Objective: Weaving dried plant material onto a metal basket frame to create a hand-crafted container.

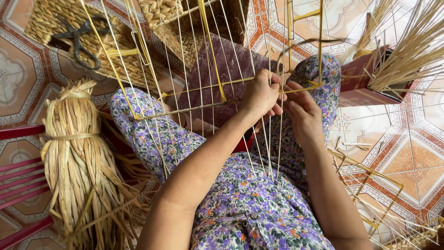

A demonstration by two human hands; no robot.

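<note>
Working close together at the lower rail of a yellow wire basket frame strung with thin pale upright cords, with the frame propped over the lap, above floral purple-and-orange clothing. Left hand curled shut around several of those cords and what looks like a twisted straw strand running along the rail; right hand just beside it, touching it, fingers bent and pressed onto the cords, though exactly what sits between the fingertips cannot be told. Likely trouble from here: slack in the closed left fist letting the twisted strand unwind, or a hard pull bowing the thin cords out of line; the dry fibre looks brittle enough to split under a sharp bend. Lying to the left, a tied bundle of flat tan dried leaves, coarse and papery, by a red slatted chair. Resting farther off, black metal scissors on a finished woven straw panel, ribbed and knobbly. Fanning out at upper right, stiff pale straw stalks over glossy patterned floor tiles.
</note>
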